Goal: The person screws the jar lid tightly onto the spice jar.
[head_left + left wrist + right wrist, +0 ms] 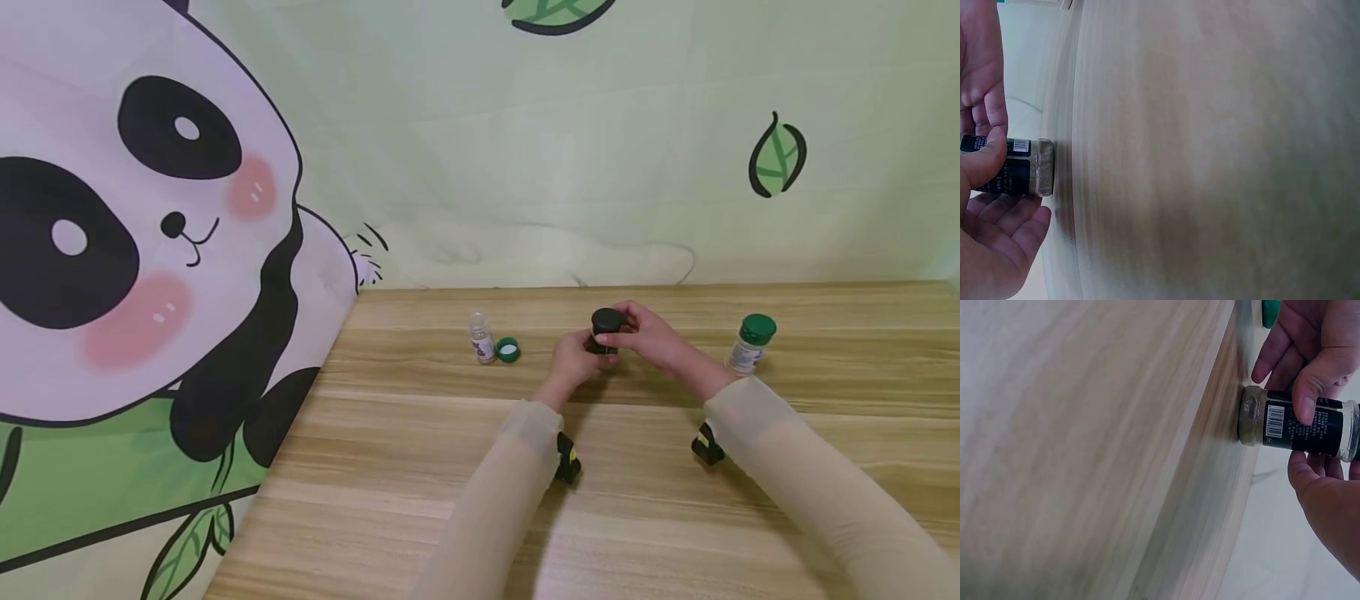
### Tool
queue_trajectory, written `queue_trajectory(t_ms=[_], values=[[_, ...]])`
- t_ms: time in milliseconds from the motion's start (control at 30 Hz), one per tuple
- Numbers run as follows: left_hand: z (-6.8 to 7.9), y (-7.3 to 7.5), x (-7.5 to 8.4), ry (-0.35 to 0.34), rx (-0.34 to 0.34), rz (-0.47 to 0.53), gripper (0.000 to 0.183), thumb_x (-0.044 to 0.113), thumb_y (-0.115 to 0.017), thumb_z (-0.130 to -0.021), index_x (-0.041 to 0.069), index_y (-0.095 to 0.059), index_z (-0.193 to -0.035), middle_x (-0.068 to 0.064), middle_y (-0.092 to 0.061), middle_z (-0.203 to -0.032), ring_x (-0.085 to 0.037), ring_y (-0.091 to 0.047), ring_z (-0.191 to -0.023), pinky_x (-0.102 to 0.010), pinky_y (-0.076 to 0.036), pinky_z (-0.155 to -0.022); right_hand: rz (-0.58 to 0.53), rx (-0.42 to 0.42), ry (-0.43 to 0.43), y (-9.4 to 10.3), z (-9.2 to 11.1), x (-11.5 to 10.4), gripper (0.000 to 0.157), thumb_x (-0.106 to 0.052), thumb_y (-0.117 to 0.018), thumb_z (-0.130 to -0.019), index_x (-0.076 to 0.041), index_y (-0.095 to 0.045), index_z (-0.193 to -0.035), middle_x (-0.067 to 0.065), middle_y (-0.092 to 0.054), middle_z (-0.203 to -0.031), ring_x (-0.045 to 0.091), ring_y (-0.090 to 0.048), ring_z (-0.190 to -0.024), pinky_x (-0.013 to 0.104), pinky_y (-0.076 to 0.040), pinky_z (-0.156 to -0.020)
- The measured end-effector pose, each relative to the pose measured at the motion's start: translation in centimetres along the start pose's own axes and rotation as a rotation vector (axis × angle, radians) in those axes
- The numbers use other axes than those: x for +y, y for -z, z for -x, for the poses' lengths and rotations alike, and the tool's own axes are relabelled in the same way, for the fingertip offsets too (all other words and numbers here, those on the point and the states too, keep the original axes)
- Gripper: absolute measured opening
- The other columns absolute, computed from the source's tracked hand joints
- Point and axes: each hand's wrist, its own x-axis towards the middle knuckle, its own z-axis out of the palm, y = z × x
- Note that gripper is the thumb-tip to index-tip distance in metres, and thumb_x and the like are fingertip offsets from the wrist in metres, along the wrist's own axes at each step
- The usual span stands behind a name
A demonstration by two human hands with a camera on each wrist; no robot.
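Note:
A spice jar with a black label [1322, 434] and a black cap [606, 318] stands upright between both hands, its base close over the table in the wrist views. My left hand [574, 360] grips the jar's body, thumb across the label. Up at the neck and cap, my right hand [651, 337] pinches the jar from the other side, with the thumb in front and the fingers partly hidden behind. Pale powder shows through the glass near the base [1044, 167].
To the left stands an uncapped small clear bottle [482, 340], with a green cap [508, 350] lying inside-up beside it. A green-capped shaker bottle [753, 343] stands beyond my right forearm. The wooden table [390, 467] ends at a panda-printed backdrop [465, 150].

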Motion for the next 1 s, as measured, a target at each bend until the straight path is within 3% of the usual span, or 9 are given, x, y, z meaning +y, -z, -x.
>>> queue_trajectory(t_ms=[133, 233, 433, 567, 833, 1000], values=[[0.0, 0.0, 0.0, -0.003, 0.001, -0.008, 0.042, 0.011, -0.078, -0.084, 0.006, -0.068, -0.124, -0.013, -0.072, -0.121, -0.019, -0.066, -0.107, -0.023, -0.051, -0.087, 0.014, 0.016, 0.012, -0.1, 0.0, 0.0, 0.057, -0.012, -0.064, -0.095, 0.008, -0.033, -0.139, 0.03, -0.045, -0.143, 0.036, -0.045, -0.132, 0.038, -0.04, -0.107], [0.1, 0.0, 0.1, -0.004, -0.001, -0.01, 0.041, 0.011, -0.079, -0.084, 0.005, -0.069, -0.123, -0.013, -0.072, -0.12, -0.017, -0.065, -0.103, -0.022, -0.05, -0.084, 0.008, 0.012, 0.009, 0.0, 0.1, 0.0, 0.058, -0.011, -0.064, -0.095, 0.008, -0.032, -0.14, 0.031, -0.045, -0.143, 0.037, -0.045, -0.132, 0.041, -0.039, -0.109], [0.3, 0.1, 0.2, -0.005, -0.007, 0.0, 0.041, 0.011, -0.078, -0.084, 0.005, -0.068, -0.123, -0.013, -0.071, -0.123, -0.02, -0.065, -0.111, -0.022, -0.05, -0.087, -0.038, -0.06, -0.011, 0.5, 0.3, -0.1, 0.068, -0.012, -0.062, -0.095, 0.003, -0.024, -0.15, 0.031, -0.034, -0.152, 0.041, -0.033, -0.143, 0.054, -0.028, -0.118], [0.2, 0.0, 0.1, -0.008, -0.008, -0.004, 0.04, 0.012, -0.078, -0.084, 0.005, -0.069, -0.122, -0.012, -0.071, -0.124, -0.022, -0.065, -0.115, -0.025, -0.05, -0.092, -0.039, -0.116, -0.002, 1.1, 0.3, -0.1, 0.065, -0.011, -0.059, -0.097, 0.001, -0.026, -0.151, 0.029, -0.032, -0.155, 0.041, -0.028, -0.147, 0.055, -0.025, -0.119], [0.3, 0.1, 0.3, -0.009, 0.0, -0.027, 0.038, 0.012, -0.079, -0.083, 0.005, -0.07, -0.12, -0.012, -0.072, -0.119, -0.016, -0.065, -0.102, -0.021, -0.049, -0.084, 0.006, -0.128, -0.002, 1.4, 0.4, -0.1, 0.057, -0.014, -0.056, -0.099, 0.002, -0.032, -0.149, 0.028, -0.038, -0.153, 0.037, -0.036, -0.143, 0.047, -0.033, -0.116], [0.3, 0.2, 0.3, -0.013, 0.003, -0.032, 0.038, 0.012, -0.079, -0.083, 0.005, -0.07, -0.119, -0.012, -0.073, -0.118, -0.016, -0.065, -0.101, -0.021, -0.049, -0.084, -0.006, -0.117, -0.009, 1.2, 0.4, -0.1, 0.056, -0.015, -0.057, -0.099, 0.003, -0.034, -0.147, 0.028, -0.039, -0.151, 0.037, -0.037, -0.141, 0.052, -0.03, -0.118]])
